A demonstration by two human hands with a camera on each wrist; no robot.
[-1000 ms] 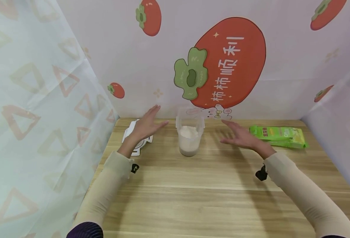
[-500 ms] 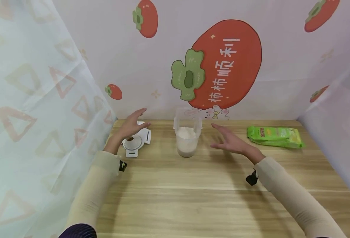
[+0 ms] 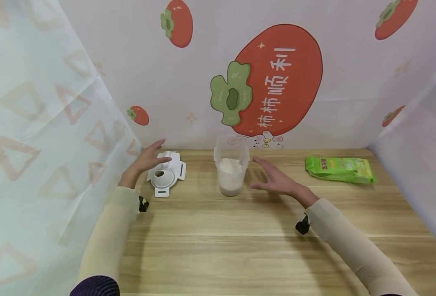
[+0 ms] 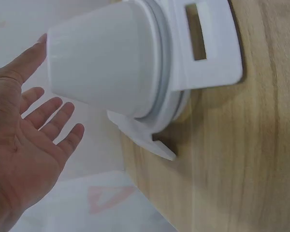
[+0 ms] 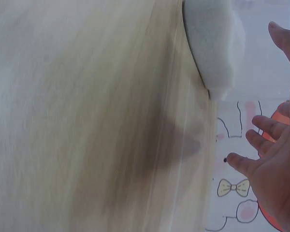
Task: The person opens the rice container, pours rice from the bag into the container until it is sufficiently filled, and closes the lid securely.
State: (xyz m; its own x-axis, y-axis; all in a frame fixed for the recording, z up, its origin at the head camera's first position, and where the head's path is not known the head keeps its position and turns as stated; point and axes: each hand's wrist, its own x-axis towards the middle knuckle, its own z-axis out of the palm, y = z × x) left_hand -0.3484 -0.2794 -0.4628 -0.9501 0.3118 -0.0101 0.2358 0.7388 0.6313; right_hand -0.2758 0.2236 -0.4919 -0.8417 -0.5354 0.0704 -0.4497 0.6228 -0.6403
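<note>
At the back left of the table lies a white plastic lid-like piece (image 3: 167,168) with slotted side flaps and a short hollow spout (image 4: 96,60). My left hand (image 3: 144,160) hovers just left of and above it, fingers spread and loose. In the left wrist view one fingertip is close to the spout's end; I cannot tell whether it touches. A clear plastic container (image 3: 232,164), partly filled with white powder or fine grains (image 5: 210,38), stands upright near the back wall. Beside it on the right is my right hand (image 3: 275,177), fingers extended, holding nothing.
A green packet (image 3: 340,169) lies at the back right of the wooden table (image 3: 233,255). A patterned white sheet forms the back wall (image 3: 188,82), with more sheets along the left and right sides.
My left hand has moved left and back, uncovering the white lid-like piece and its spout. My right hand has come left, closer to the container. The view has shifted slightly.
</note>
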